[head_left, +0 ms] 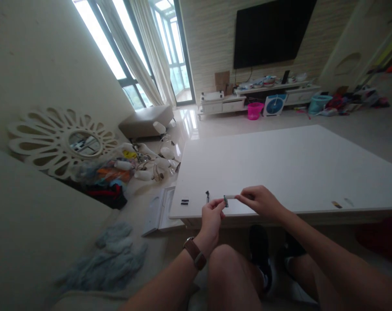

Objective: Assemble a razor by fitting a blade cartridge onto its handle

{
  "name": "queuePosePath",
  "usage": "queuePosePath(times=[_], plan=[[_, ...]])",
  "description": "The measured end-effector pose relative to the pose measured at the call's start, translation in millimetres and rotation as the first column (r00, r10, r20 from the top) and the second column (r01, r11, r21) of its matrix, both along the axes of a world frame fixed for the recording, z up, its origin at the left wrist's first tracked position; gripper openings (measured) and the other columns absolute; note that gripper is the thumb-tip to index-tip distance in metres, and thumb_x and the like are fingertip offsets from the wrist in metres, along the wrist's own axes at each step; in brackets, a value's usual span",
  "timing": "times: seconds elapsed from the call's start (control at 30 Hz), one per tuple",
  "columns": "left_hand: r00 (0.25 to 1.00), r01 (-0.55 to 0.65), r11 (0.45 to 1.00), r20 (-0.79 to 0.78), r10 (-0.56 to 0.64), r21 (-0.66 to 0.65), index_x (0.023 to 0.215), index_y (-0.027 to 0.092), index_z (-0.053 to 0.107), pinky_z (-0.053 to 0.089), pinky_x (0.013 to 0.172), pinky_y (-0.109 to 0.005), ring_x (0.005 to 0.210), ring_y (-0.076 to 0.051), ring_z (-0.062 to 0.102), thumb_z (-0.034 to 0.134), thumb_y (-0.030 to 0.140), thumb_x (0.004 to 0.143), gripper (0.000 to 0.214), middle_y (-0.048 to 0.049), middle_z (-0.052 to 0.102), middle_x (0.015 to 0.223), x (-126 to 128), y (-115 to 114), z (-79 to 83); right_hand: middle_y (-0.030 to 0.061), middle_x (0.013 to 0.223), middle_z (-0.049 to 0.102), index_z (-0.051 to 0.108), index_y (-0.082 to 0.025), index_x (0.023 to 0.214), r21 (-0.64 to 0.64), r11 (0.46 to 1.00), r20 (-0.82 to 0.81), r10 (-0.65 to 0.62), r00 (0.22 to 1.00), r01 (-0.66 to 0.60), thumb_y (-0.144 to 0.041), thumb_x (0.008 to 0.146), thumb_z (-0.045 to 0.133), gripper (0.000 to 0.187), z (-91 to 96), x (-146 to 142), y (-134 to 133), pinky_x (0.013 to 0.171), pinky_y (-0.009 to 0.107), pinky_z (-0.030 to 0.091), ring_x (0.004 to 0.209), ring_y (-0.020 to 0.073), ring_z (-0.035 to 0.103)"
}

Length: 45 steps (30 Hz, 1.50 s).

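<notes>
Over the near edge of the white table [263,164], both my hands meet at a small item. My left hand [213,214], with a watch on its wrist, pinches a small flat piece, dark with some green [226,201], between thumb and fingertips. In my right hand [257,199], a short white strip [231,197] is pinched and reaches to that piece. Whether the two are joined is too small to tell. Just left of my fingers lies a small thin black part [207,195]. Farther left are small dark strips [184,201].
A small brown-and-black piece [336,204] and a clear scrap [349,202] lie at the table's right. An open white box [162,209] sits on the floor beside the table's left end. Behind it lies a chandelier with white shades [162,163]. My knee [228,259] is below the table edge.
</notes>
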<state>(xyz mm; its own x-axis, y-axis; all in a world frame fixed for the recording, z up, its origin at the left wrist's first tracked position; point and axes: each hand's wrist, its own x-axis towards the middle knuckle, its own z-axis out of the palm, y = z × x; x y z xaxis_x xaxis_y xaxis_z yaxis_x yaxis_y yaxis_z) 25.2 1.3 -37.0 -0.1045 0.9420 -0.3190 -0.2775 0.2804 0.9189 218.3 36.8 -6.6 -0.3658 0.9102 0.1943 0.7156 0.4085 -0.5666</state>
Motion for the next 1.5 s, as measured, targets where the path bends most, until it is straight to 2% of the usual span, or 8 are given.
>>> queuePosePath(times=[0.1,0.23,0.43,0.7,0.83,0.97,1.3,1.5], plan=[[1.000,0.007,1.000,-0.006,-0.007,-0.012,0.089,0.010,0.073,0.027,0.052,-0.024,0.050,-0.008,0.039,0.077,0.036,0.065,0.035,0.0034,0.049,0.054,-0.3,-0.2,-1.4,0.0000,0.055,0.055,0.067,-0.019,0.065,-0.022,0.999,0.035,0.043,0.998,-0.042,-0.055,0.093,0.051,0.049,-2.9,-0.3,1.0,0.055,0.028,0.024,0.053,0.0123,0.043],[1.000,0.004,1.000,-0.016,-0.005,-0.031,0.092,0.010,0.073,0.027,0.052,-0.024,0.050,-0.008,0.039,0.076,0.035,0.066,0.037,0.0036,0.049,0.053,-0.3,-0.5,-0.9,0.0002,0.054,0.055,0.067,-0.018,0.066,-0.004,0.998,0.023,-0.068,0.997,0.068,-0.055,0.094,0.049,0.049,-3.6,4.1,5.2,0.056,0.028,0.025,0.054,0.0128,0.044],[1.000,0.000,1.000,-0.001,0.000,-0.027,0.088,0.009,0.073,0.026,0.050,-0.024,0.049,-0.007,0.038,0.077,0.035,0.065,0.035,0.0030,0.050,0.053,0.2,0.0,-1.1,0.0012,0.058,0.059,0.070,-0.019,0.071,-0.055,0.997,0.019,0.055,0.998,-0.054,-0.053,0.094,0.050,0.046,-2.1,-1.1,2.3,0.056,0.028,0.028,0.055,0.0133,0.048],[1.000,-0.019,0.999,-0.007,0.018,-0.035,0.089,0.010,0.073,0.028,0.051,-0.023,0.049,-0.007,0.040,0.081,0.040,0.062,0.041,0.0026,0.051,0.054,0.3,0.5,-3.3,0.0011,0.064,0.061,0.070,-0.022,0.103,-0.028,0.968,-0.148,-0.250,0.957,0.249,-0.049,0.093,0.050,0.035,-14.3,10.8,19.5,0.055,0.027,0.034,0.055,0.0155,0.052],[1.000,-0.020,1.000,0.018,0.020,-0.020,0.090,0.009,0.072,0.027,0.050,-0.023,0.048,-0.006,0.040,0.081,0.038,0.062,0.041,0.0015,0.055,0.058,0.4,0.2,-1.4,0.0012,0.073,0.064,0.068,-0.022,0.112,-0.019,0.991,-0.238,-0.130,0.963,0.129,-0.044,0.096,0.051,0.032,-7.7,-2.4,10.0,0.058,0.027,0.037,0.058,0.0143,0.051],[1.000,-0.015,1.000,0.021,0.015,0.003,0.091,0.009,0.071,0.027,0.048,-0.023,0.048,-0.006,0.041,0.079,0.037,0.063,0.040,0.0002,0.058,0.063,0.4,1.4,-1.2,0.0045,0.084,0.068,0.073,-0.020,0.100,0.030,0.998,-0.235,0.054,0.970,-0.049,-0.042,0.096,0.053,0.030,1.1,-10.7,0.0,0.064,0.027,0.038,0.067,0.0145,0.054],[0.999,-0.029,1.000,0.019,0.030,-0.006,0.092,0.008,0.070,0.027,0.050,-0.022,0.049,-0.006,0.040,0.079,0.038,0.064,0.042,0.0044,0.050,0.054,-0.8,1.5,-1.2,0.0029,0.067,0.063,0.078,-0.018,0.080,-0.109,0.972,-0.066,0.200,0.978,-0.206,-0.047,0.093,0.060,0.036,5.5,5.3,1.1,0.057,0.026,0.032,0.060,0.0120,0.051],[1.000,-0.006,1.000,-0.015,0.007,0.014,0.091,0.008,0.071,0.026,0.049,-0.023,0.048,-0.007,0.040,0.079,0.039,0.063,0.043,0.0032,0.052,0.055,-1.7,2.0,-2.3,0.0040,0.068,0.066,0.077,-0.016,0.081,-0.082,0.988,-0.078,0.127,0.989,-0.133,-0.046,0.092,0.061,0.036,3.0,5.4,0.4,0.059,0.026,0.032,0.061,0.0120,0.052]])
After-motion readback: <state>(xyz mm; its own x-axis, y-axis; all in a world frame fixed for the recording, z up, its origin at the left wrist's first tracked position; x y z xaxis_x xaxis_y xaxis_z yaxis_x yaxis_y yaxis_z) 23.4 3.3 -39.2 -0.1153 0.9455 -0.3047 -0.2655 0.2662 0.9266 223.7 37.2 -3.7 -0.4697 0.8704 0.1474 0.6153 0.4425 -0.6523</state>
